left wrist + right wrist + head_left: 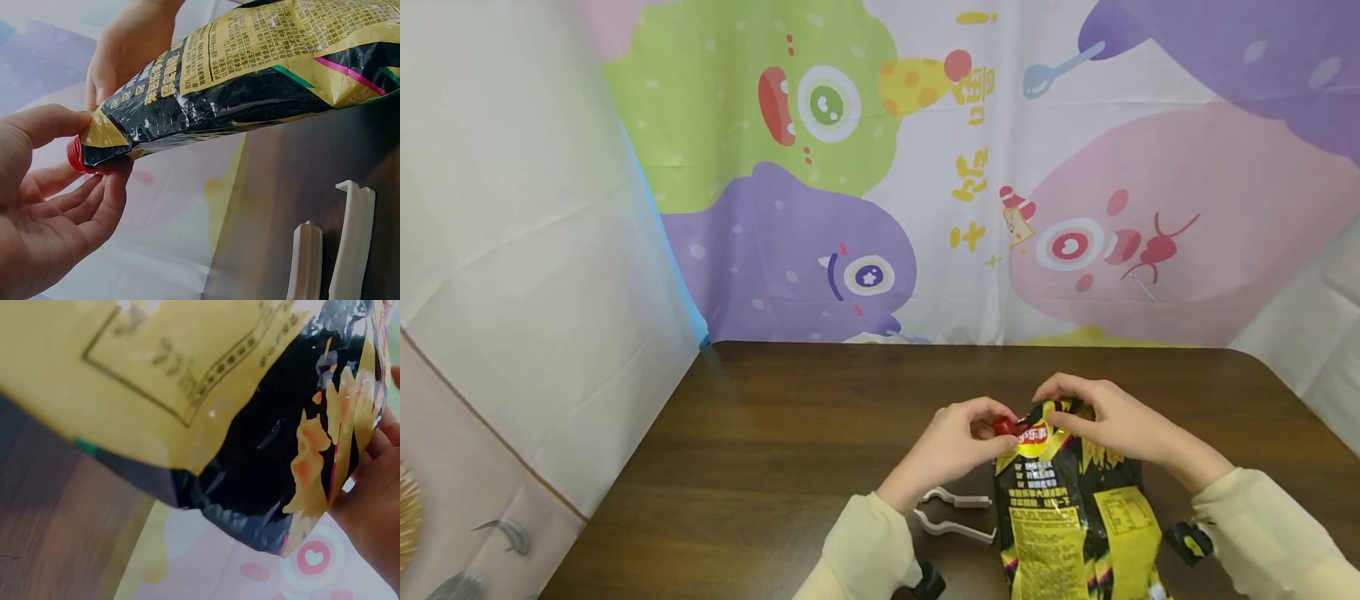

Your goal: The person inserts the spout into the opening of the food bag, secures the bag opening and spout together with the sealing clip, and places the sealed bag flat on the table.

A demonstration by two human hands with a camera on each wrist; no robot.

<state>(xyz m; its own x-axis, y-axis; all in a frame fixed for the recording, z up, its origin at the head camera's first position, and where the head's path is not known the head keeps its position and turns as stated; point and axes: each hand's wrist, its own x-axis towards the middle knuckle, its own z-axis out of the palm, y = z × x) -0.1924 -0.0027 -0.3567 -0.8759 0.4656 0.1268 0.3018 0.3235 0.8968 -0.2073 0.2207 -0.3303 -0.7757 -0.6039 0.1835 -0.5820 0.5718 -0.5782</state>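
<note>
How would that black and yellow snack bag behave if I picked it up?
The snack bag would likely sag and crumple, since its thin film shows wrinkles. Its glossy shine suggests it could feel slippery. Its body bulges, perhaps with air, so it may be light for its size.

Setting: cloth-screened, makeshift-looking work area; type of wider room cannot be told; evidence: dark wood-grain bench (775,433), cartoon-monster cloth (955,179) hanging behind it, creased white sheet (535,208) rising along the left side, second pale sheet (1318,317) at the right edge
</note>
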